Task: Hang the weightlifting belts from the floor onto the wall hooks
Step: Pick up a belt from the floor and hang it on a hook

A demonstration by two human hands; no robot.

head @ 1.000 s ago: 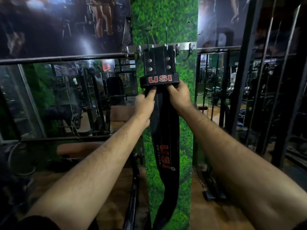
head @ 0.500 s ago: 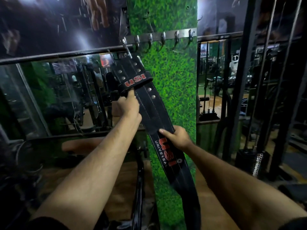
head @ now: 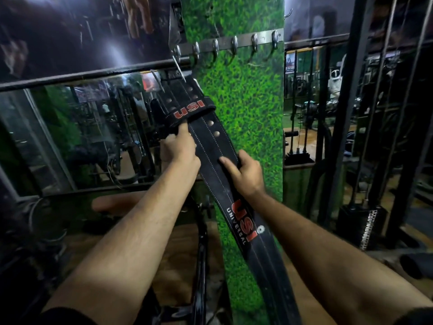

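gym flooring is showing below; nearer, the right hand and left hand are gripping the black belt, fingers curled around it, slanting toward the hook rail, apparently not yet hanging freely.

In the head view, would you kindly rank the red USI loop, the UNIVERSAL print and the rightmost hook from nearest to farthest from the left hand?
1. USI loop: just above the left hand, wrapped round the belt.
2. UNIVERSAL print: lower right, on the belt below the right hand.
3. Rightmost hook: far upper right, on the rail.
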